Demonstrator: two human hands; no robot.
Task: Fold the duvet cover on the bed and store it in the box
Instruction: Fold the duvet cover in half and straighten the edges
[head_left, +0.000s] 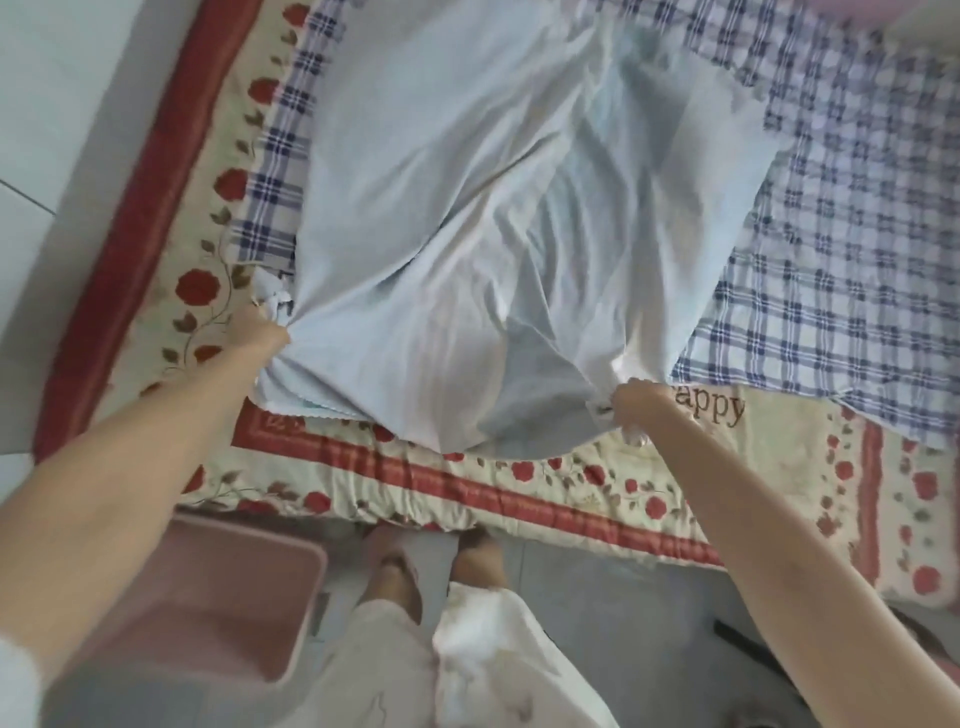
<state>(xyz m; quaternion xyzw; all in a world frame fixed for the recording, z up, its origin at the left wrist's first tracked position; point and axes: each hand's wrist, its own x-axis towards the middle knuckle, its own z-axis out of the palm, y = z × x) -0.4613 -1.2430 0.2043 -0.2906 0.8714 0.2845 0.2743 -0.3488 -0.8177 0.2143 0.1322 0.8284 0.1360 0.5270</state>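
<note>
Bed (571, 499) holds one duvet cover (467, 208), two hands gripping corners.

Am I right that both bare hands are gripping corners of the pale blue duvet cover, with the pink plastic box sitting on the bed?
Not quite: the head view shows the pink plastic box on the floor beside the bed. Otherwise yes: the left hand and right hand each grip a corner of the pale blue duvet cover.
</note>
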